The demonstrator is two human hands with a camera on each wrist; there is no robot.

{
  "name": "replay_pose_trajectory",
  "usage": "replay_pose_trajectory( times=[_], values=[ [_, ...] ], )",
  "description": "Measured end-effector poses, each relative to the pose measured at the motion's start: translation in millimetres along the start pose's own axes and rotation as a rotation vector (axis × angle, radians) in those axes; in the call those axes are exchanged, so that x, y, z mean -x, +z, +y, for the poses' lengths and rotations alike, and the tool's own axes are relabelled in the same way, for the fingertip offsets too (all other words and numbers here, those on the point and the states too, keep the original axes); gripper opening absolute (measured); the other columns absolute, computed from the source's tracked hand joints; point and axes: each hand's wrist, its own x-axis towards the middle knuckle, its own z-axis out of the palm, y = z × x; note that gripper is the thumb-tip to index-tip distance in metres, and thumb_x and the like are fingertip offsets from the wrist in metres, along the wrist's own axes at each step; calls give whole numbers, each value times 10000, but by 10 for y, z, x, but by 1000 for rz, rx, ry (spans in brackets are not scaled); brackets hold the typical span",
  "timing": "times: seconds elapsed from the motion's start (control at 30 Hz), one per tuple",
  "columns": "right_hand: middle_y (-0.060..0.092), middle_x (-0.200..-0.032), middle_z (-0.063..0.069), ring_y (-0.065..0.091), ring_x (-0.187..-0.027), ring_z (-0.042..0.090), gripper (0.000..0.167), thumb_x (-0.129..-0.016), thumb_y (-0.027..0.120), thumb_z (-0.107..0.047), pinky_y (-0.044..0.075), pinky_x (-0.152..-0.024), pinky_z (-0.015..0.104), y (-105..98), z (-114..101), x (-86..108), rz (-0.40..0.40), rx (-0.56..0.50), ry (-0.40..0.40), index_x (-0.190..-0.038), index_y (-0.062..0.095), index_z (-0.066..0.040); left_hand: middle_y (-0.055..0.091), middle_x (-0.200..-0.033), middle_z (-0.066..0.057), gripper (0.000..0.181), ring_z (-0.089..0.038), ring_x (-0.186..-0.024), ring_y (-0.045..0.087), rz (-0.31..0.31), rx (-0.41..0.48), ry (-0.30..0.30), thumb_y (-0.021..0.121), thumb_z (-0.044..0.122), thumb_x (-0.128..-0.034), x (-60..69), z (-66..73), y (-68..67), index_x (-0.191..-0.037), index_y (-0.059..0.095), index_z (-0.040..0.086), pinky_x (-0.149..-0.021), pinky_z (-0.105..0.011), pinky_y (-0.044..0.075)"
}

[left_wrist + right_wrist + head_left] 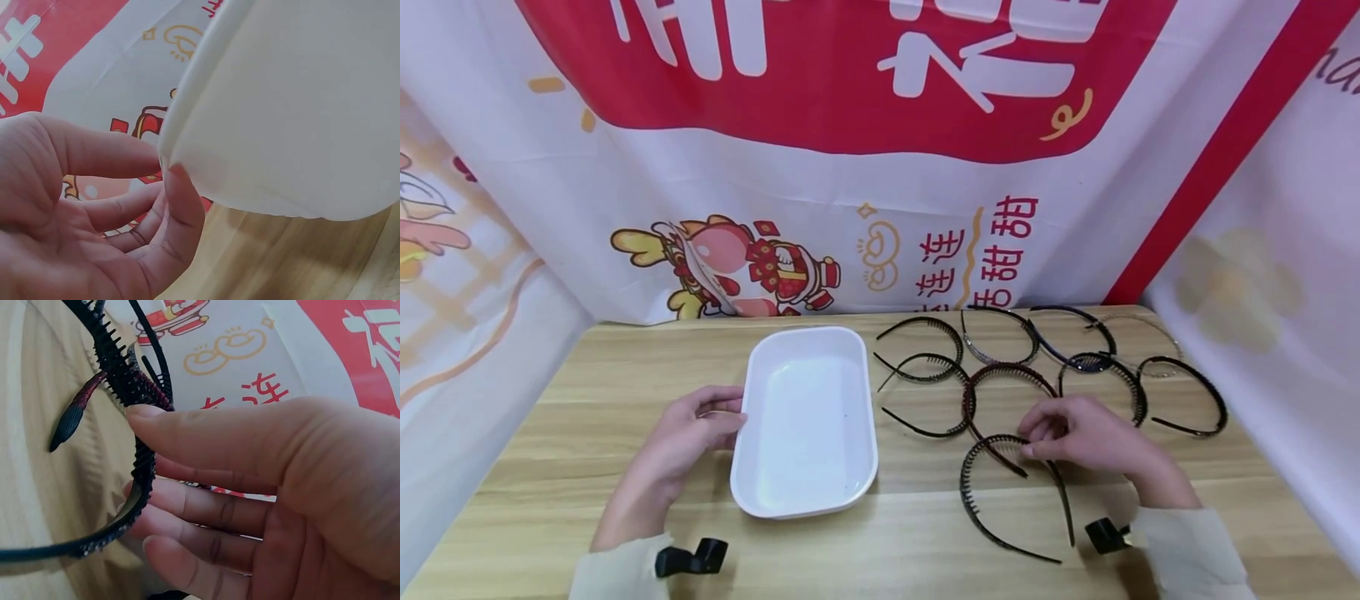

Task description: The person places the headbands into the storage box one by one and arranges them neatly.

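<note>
The right hand has thumb and fingers closed around the upper bend of a dark toothed headband; in the right wrist view I see the thumb pressed on the band and the other fingers behind it. This headband is at the near right of the scene, with its two ends toward the near side, but I cannot tell if they touch the table. Its bend overlaps, in my head view, the lower part of a reddish-brown headband.

The left hand pinches the left rim of a white tray between thumb and fingers. The tray is left of all the headbands, and its inside looks bare except some tiny dark specks.

Farther from the right hand, more dark headbands lie on the wooden table, several overlapping. A black headband is at the far right, beside a thin pale headband.

Both arms have light sleeves. Behind the table, at the far side, hangs a white cloth with red print and cartoon figures.
</note>
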Motion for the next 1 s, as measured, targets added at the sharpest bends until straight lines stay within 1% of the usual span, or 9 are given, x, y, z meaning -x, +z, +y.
replay_pose_trajectory(
  times=[0.07, 0.2, 0.37, 0.47, 0.53, 0.73, 0.9, 1.0],
  values=[
    [762, -965, 22, 708, -875, 122, 273, -902, 866, -222, 613, -784, 242, 3, 32, 1, -3, -17, -4, -1106, 769, -68, 645, -1239, -71, 605, -136, -948, 699, -7, 29, -4, 664, 94, -1025, -18, -11, -16, -1561, 429, -62, -842, -287, 630],
    [759, -954, 43, 705, -855, 135, 283, -912, 858, -227, 616, -735, 261, 11, 86, 3, -14, -55, 6, -1115, 765, -54, 654, -1168, -3, 608, -120, -951, 696, -24, 85, -10, 679, 83, -1020, -33, -45, -34, -1558, 427, -49, -844, -288, 633],
    [758, -971, 93, 711, -835, 152, 313, -927, 845, -202, 639, -684, 315, 15, 173, -8, -46, -148, 25, -1157, 746, -16, 659, -1139, 18, 619, -110, -964, 691, -33, 138, -5, 685, 61, -1013, -33, -79, -21, -1557, 414, -54, -847, -294, 637],
    [758, -975, 104, 711, -836, 164, 312, -935, 835, -194, 640, -682, 328, 14, 190, -4, -51, -178, 36, -1169, 741, -10, 653, -1155, 9, 631, -111, -975, 687, -30, 144, -4, 680, 50, -1011, -33, -77, -7, -1570, 404, -47, -854, -299, 636],
    [765, -974, 95, 713, -839, 169, 298, -937, 833, -204, 639, -688, 329, 14, 187, -2, -47, -186, 47, -1161, 749, -26, 647, -1170, 6, 639, -112, -989, 683, -25, 142, -9, 676, 52, -1012, -28, -71, 2, -1581, 398, -32, -863, -300, 634],
    [782, -981, 89, 704, -815, 170, 254, -953, 817, -214, 635, -690, 330, 16, 195, -9, -47, -182, 26, -1135, 763, -45, 638, -1213, -11, 658, -119, -1011, 678, -18, 137, -22, 669, 54, -1017, -8, -70, 0, -1603, 380, -19, -875, -310, 632],
    [791, -996, 86, 699, -775, 170, 246, -966, 805, -218, 643, -690, 341, 4, 200, -7, -55, -180, 14, -1135, 763, -44, 614, -1285, -37, 659, -134, -1054, 670, -7, 114, -45, 664, 92, -1033, 7, -56, -3, -1623, 377, 26, -900, -303, 627],
    [789, -1005, 107, 708, -774, 185, 244, -976, 793, -205, 650, -692, 355, -9, 191, -3, -52, -184, 6, -1147, 757, -34, 611, -1299, -44, 656, -139, -1063, 669, -5, 110, -44, 664, 99, -1036, 14, -45, -1, -1624, 380, 36, -909, -301, 626]
  ],
)
